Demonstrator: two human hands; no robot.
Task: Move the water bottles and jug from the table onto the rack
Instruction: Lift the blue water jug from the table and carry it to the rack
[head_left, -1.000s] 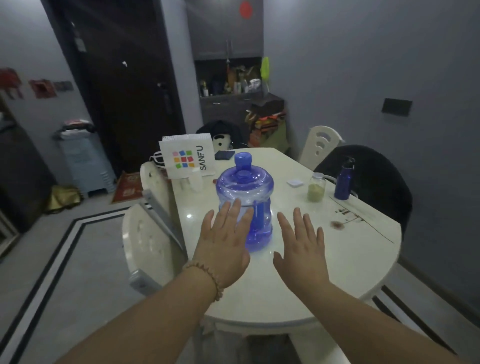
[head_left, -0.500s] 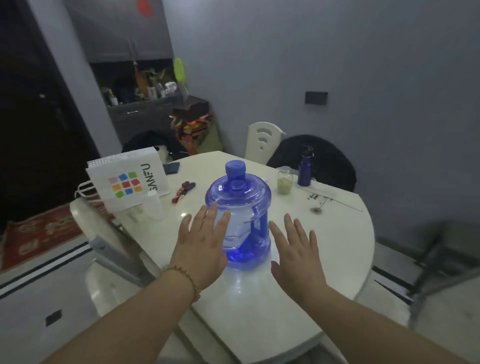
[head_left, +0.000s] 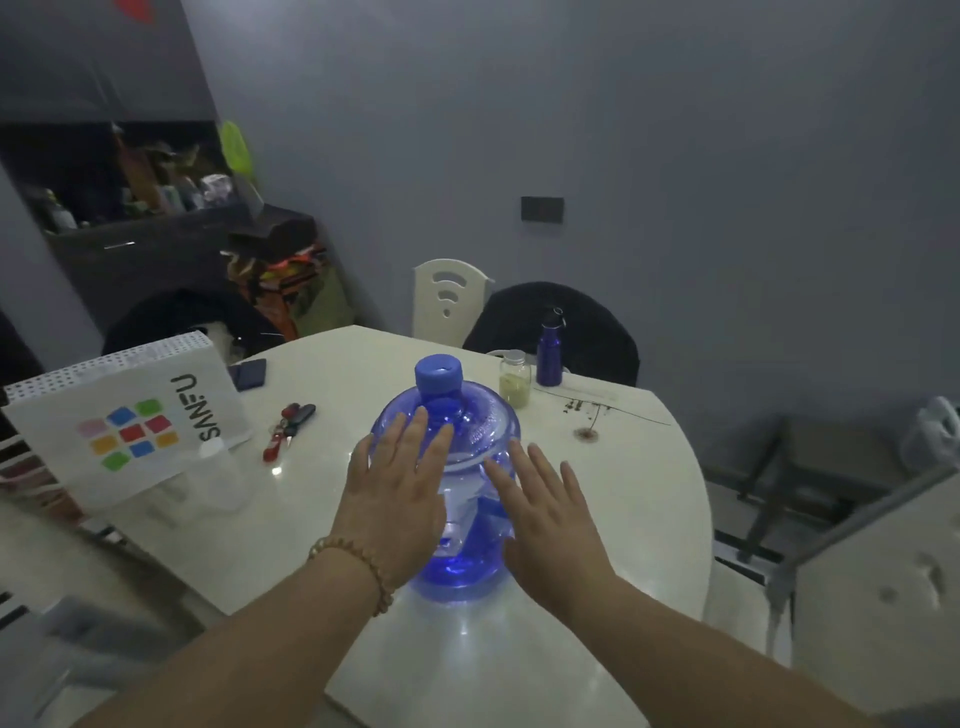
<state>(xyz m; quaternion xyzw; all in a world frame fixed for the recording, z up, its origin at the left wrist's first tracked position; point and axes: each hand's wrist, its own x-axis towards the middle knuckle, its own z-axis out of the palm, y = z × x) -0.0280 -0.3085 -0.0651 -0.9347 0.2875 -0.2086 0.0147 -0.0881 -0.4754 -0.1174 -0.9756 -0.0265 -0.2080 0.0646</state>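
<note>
A translucent blue water jug (head_left: 467, 431) with a blue cap stands upright on the white table (head_left: 639, 499), near its front. My left hand (head_left: 397, 493) is spread flat over the jug's left side. On the jug's right, my right hand (head_left: 545, 525) is likewise spread. Both hands have their fingers apart and grip nothing. A dark blue bottle (head_left: 549, 349) stands at the table's far edge, with a small glass jar (head_left: 514, 378) beside it. A clear plastic bottle (head_left: 221, 475) stands by the white bag. A metal rack (head_left: 774, 483) shows at the right.
A white SANFU paper bag (head_left: 130, 415) stands on the table's left. Keys (head_left: 288, 428) and a dark phone (head_left: 249, 373) lie behind it. A white chair (head_left: 448, 301) and a dark-draped chair (head_left: 587, 327) stand at the far side. A cluttered cabinet (head_left: 140, 218) fills the back left.
My view has swung right and closer to the table. Both hands have moved in from short of the jug to lie against its sides.
</note>
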